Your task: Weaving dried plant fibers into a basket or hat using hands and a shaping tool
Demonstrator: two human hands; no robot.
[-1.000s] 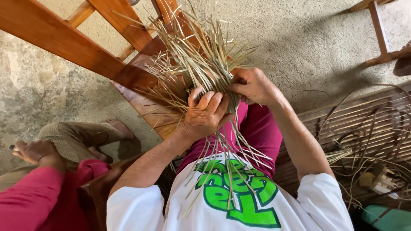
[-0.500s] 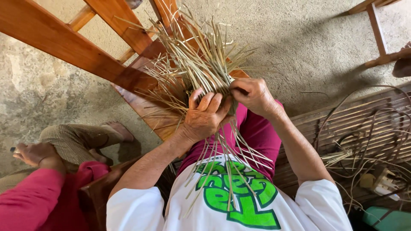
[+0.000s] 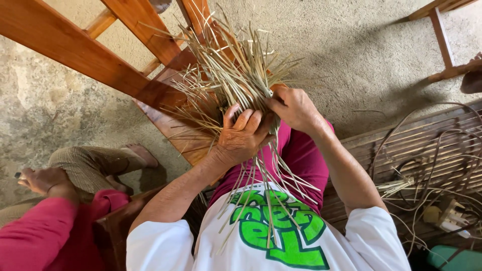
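Straw bundle (image 3: pixel 236 75) sits at centre frame, over the lap, with stiff pale stalks fanning out toward 12 o'clock and loose ends trailing toward 6 o'clock across the white shirt (image 3: pixel 271 246). I note a wooden frame (image 3: pixel 75 55) crowding the bundle from 9 to 12 o'clock; its slanted rails touch or pass just behind the stalks, so room there is tight. Open concrete floor (image 3: pixel 361 55) lies from 1 to 3 o'clock. A slatted bench (image 3: pixel 427 145) with loose strands sits at 4 o'clock, well apart from the work. Another person's sleeve and hand (image 3: pixel 42 180) occupy 8 o'clock, clear of the bundle.

Left hand (image 3: pixel 243 138) is at 6 o'clock of the bundle, fingers closed around its gathered waist. Right hand (image 3: pixel 296 108) is at 4 o'clock of the bundle, just beside the left, fingers clamped on the same waist from the other side. Both hands touch the stalks.
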